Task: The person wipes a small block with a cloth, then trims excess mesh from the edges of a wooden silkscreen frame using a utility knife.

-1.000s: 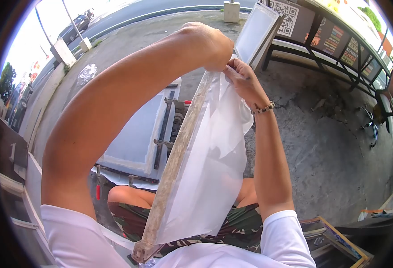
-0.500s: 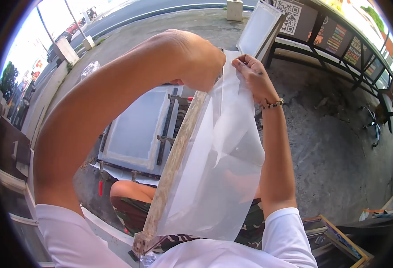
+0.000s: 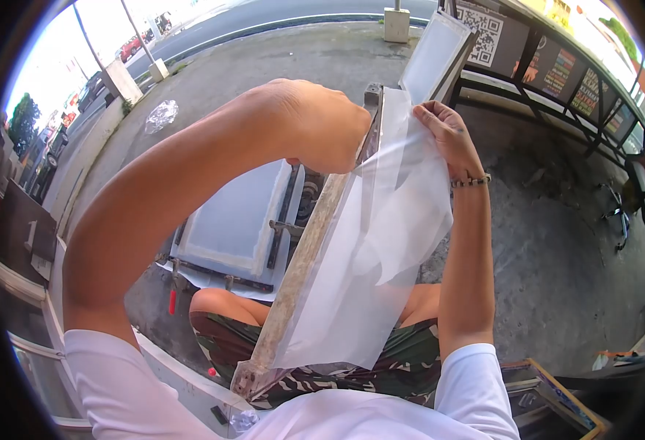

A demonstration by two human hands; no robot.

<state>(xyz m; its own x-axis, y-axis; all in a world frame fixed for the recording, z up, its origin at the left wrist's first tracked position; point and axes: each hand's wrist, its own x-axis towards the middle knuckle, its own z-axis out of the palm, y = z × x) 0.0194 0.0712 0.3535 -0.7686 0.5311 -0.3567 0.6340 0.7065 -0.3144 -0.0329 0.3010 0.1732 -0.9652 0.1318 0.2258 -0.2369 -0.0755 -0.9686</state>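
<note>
Right hand [image 3: 449, 136] pinched on fabric [image 3: 407, 220]; left hand [image 3: 330, 128] curled, grip unclear; framed screen [image 3: 234, 227], signboards [image 3: 554, 70] beyond

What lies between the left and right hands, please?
In the head view, the white sheet and part of the bar lie between left hand and right hand.

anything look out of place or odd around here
Crumpled clear plastic lies loose on the pavement beyond the left arm, looking like stray litter. The white sheet pinched by the right hand also looks creased and slack along the wooden bar, rather than flat.
</note>
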